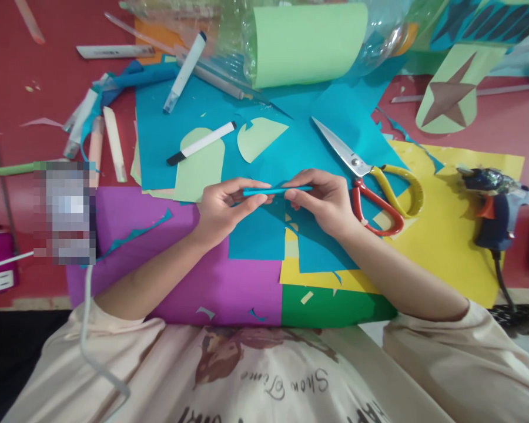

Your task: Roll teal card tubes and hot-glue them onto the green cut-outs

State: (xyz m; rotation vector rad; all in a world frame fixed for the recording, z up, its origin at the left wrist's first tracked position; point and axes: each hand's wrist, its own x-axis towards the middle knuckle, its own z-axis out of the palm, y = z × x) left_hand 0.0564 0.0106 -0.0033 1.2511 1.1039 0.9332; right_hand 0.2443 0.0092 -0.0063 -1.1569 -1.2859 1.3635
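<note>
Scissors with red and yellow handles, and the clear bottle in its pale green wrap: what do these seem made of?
Scissors: silvery blades with a metallic sheen, probably steel; glossy handles, plastic or coated metal.
Bottle: transparent with bright highlights, likely plastic.
Wrap: flat, even colour without shine, likely paper.

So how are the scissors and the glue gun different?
The scissors have one red handle and one yellow one, but the glue gun is dark blue with an orange trigger. The scissors have long, pointy metal blades, while the glue gun has a chunky body. The glue gun has a cord, and the scissors don't. Both are lying down, and nobody is holding either one.
</note>
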